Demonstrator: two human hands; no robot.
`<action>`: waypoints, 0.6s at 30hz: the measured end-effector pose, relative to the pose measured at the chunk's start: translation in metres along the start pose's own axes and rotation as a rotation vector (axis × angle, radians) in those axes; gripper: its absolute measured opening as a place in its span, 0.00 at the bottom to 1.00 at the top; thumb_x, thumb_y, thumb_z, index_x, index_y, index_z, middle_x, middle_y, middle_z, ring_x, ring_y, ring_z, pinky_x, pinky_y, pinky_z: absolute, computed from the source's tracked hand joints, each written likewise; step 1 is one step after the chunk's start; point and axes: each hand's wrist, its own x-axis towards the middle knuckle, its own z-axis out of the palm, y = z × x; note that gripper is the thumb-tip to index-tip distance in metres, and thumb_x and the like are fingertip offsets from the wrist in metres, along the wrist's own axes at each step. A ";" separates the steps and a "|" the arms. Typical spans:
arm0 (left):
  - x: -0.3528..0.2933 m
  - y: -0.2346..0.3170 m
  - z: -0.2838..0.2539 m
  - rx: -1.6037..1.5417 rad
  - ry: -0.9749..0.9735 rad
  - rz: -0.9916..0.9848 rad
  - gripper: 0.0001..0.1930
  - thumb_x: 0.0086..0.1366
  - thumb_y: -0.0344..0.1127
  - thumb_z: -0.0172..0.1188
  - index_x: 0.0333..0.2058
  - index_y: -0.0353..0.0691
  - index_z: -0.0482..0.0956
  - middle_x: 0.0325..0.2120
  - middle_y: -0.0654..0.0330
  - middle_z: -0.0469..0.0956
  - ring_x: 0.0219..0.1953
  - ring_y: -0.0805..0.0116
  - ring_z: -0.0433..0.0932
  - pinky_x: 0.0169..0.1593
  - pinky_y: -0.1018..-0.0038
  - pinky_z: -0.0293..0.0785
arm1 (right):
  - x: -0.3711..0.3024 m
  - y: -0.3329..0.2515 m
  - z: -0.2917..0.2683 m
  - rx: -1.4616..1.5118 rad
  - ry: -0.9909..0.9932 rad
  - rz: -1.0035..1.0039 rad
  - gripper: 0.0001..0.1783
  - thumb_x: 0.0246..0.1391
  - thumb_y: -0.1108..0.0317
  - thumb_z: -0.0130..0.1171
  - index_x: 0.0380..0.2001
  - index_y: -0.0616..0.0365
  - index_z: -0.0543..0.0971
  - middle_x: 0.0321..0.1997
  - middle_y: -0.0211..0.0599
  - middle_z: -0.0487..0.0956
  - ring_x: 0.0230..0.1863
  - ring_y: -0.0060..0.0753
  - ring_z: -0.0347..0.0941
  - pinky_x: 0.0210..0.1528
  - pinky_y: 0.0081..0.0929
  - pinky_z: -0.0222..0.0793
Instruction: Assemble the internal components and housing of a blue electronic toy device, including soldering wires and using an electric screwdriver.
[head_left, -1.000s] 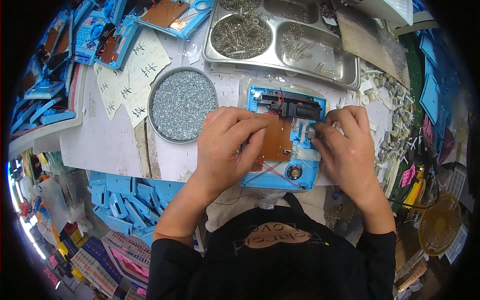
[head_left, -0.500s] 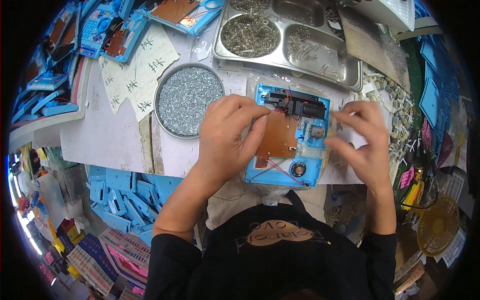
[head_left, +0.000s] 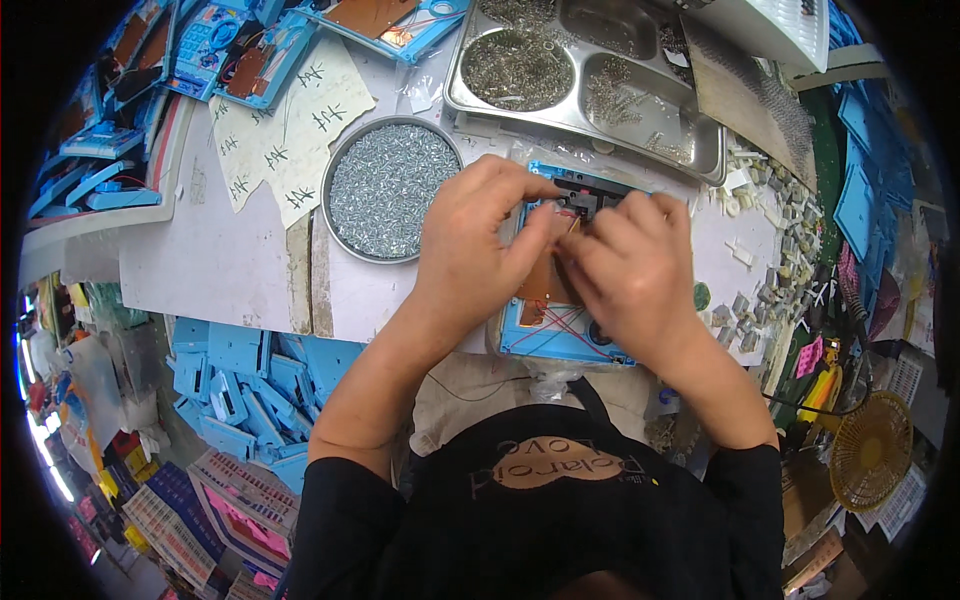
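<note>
A blue plastic housing [head_left: 545,345] lies on the table in front of me, with a brown circuit board [head_left: 540,285], thin red wires and a black part [head_left: 595,190] at its far end. Over the board's upper area, my two hands meet. My left hand [head_left: 478,235] reaches in from the left, thumb and index finger closed near the wires. Bent over the housing's right side, my right hand [head_left: 640,270] has its fingers drawn together beside the left thumb. What the fingertips hold is too small and blurred to name. The right hand hides the motor and most of the round speaker.
A round tin of small silver screws [head_left: 390,190] stands left of the housing. Behind it sits a steel compartment tray [head_left: 590,125] with small metal parts. Small white and grey parts [head_left: 745,255] lie at right. Blue housings [head_left: 235,380] are heaped at lower left, others at upper left.
My right hand has moved left from beside the housing to over the board, its fingers closing in. My left hand has shifted slightly right and away from me.
</note>
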 end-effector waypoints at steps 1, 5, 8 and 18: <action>-0.004 -0.003 -0.002 0.005 -0.004 0.001 0.08 0.59 0.26 0.66 0.38 0.39 0.85 0.33 0.58 0.81 0.31 0.66 0.76 0.35 0.72 0.72 | -0.006 -0.001 0.003 0.006 -0.001 -0.001 0.12 0.39 0.68 0.71 0.31 0.53 0.83 0.29 0.28 0.72 0.37 0.36 0.70 0.45 0.42 0.62; -0.013 -0.008 -0.003 0.113 -0.065 0.080 0.09 0.58 0.28 0.66 0.39 0.40 0.85 0.34 0.58 0.80 0.35 0.61 0.78 0.41 0.68 0.73 | -0.024 0.009 -0.005 -0.005 0.037 0.041 0.12 0.38 0.69 0.71 0.31 0.52 0.83 0.28 0.27 0.73 0.35 0.35 0.69 0.45 0.40 0.60; -0.013 -0.003 -0.002 0.202 -0.128 0.085 0.10 0.57 0.30 0.67 0.39 0.41 0.85 0.35 0.59 0.79 0.38 0.58 0.78 0.45 0.64 0.71 | -0.031 0.016 -0.007 0.148 0.143 0.184 0.11 0.39 0.72 0.72 0.31 0.53 0.84 0.27 0.28 0.75 0.33 0.34 0.70 0.44 0.37 0.60; -0.003 0.019 0.017 0.306 -0.087 0.230 0.10 0.53 0.34 0.72 0.35 0.46 0.83 0.33 0.65 0.78 0.38 0.63 0.76 0.49 0.63 0.62 | -0.036 0.012 0.004 0.380 0.270 0.347 0.08 0.44 0.75 0.72 0.31 0.57 0.86 0.25 0.31 0.77 0.29 0.33 0.70 0.40 0.31 0.61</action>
